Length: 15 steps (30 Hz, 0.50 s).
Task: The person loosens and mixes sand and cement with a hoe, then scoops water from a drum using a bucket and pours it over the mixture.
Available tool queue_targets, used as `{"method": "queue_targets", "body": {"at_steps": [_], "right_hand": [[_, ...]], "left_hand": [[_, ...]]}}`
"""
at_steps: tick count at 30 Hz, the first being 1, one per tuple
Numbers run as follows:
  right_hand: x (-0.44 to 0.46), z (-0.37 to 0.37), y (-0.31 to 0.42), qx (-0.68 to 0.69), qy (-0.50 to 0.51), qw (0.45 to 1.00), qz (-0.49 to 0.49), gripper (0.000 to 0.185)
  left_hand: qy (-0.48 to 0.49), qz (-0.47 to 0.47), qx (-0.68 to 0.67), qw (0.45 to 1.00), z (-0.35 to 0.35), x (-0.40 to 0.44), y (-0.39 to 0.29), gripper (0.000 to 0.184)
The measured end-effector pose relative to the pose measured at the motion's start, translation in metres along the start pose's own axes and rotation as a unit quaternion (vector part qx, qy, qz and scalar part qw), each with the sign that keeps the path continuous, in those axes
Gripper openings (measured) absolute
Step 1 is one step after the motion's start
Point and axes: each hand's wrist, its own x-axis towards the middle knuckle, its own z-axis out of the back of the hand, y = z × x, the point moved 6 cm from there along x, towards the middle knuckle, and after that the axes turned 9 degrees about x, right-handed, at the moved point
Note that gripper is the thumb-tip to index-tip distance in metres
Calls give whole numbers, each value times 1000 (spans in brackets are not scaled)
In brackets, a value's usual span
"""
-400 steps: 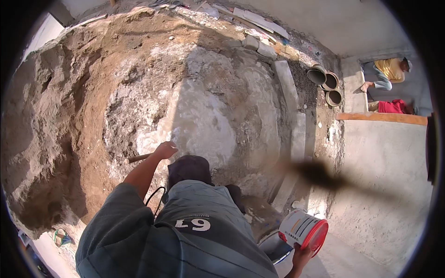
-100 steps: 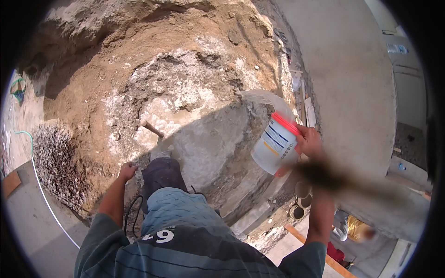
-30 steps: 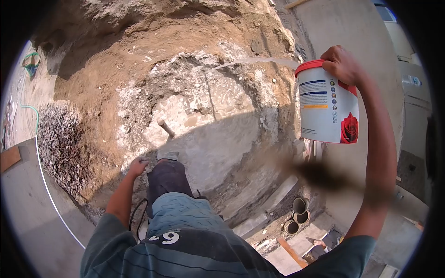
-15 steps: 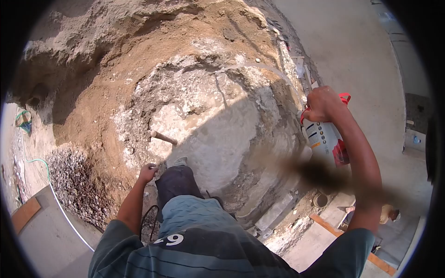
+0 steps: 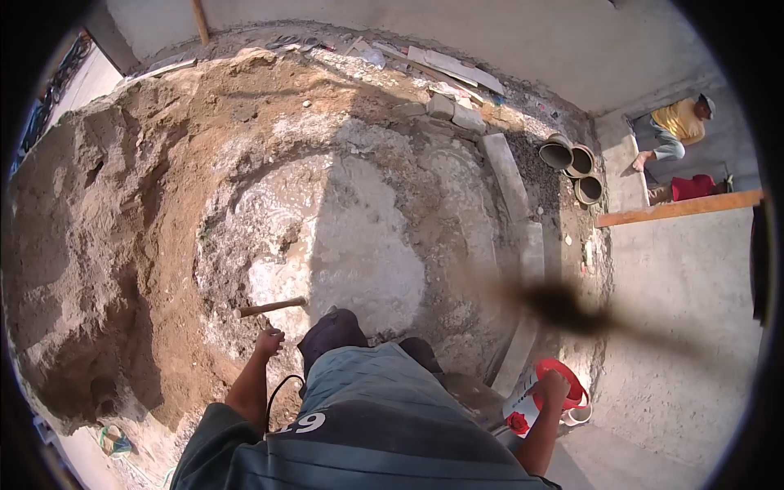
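My right hand (image 5: 553, 386) is closed on the rim of a white bucket (image 5: 519, 406) with a red rim and a red flower printed on it. The bucket is tilted, low beside my right hip. My left hand (image 5: 270, 340) has curled fingers, and I cannot make out what, if anything, is in them. Just beyond it, a wooden tool handle (image 5: 271, 308) slants out of a round patch of wet, pale mortar (image 5: 359, 237). The tool's head is hidden. I stand at the near edge of the patch.
A large heap of brown sand (image 5: 98, 220) rises on the left. Concrete curb blocks (image 5: 508, 175) border the mix on the right, with several round buckets (image 5: 588, 190) beyond. Two other people (image 5: 679, 122) are at the upper right, near a wooden plank (image 5: 682, 208).
My right hand has brought the bucket from out in front back to my side. My view has turned, bringing the curb blocks and other people into fuller sight. My left hand stays near the tool handle.
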Motion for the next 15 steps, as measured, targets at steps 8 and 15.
{"method": "queue_targets", "body": {"at_steps": [8,15], "right_hand": [[-133,-271,-226,91,174,956,-220,46],[-92,-480,-220,139,309,937,-83,58]], "left_hand": [[31,-281,293,913,-67,28,-154,30],[-4,-256,390,885,-235,-97,-263,44]]}}
